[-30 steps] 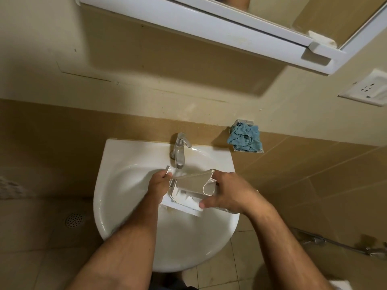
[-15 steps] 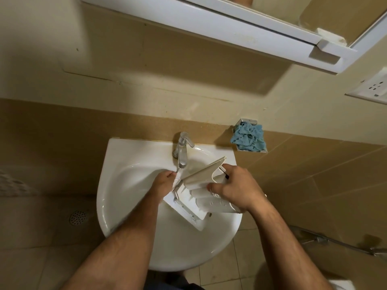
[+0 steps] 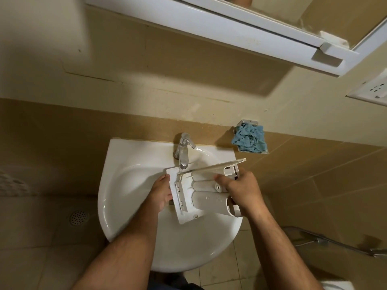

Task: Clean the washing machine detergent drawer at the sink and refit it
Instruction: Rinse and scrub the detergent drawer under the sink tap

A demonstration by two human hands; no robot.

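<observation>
This is a home bathroom. A white ceramic wall-hung sink [image 3: 129, 164] sits against a wall that is tan tile below and cream paint above. A chrome single-lever tap [image 3: 183, 150] rises from the back rim of the sink. Up and to the right of the sink, a small metal wall dish [image 3: 248, 123] holds a crumpled blue cloth [image 3: 249, 139]. Above the sink hangs a white-framed mirror cabinet [image 3: 240, 30], and a white wall socket [image 3: 372, 88] sits farther right. Left of the sink, a round floor drain [image 3: 78, 217] is set in beige floor tiles; at lower right of the sink a metal hose [image 3: 326, 241] runs along the wall.
</observation>
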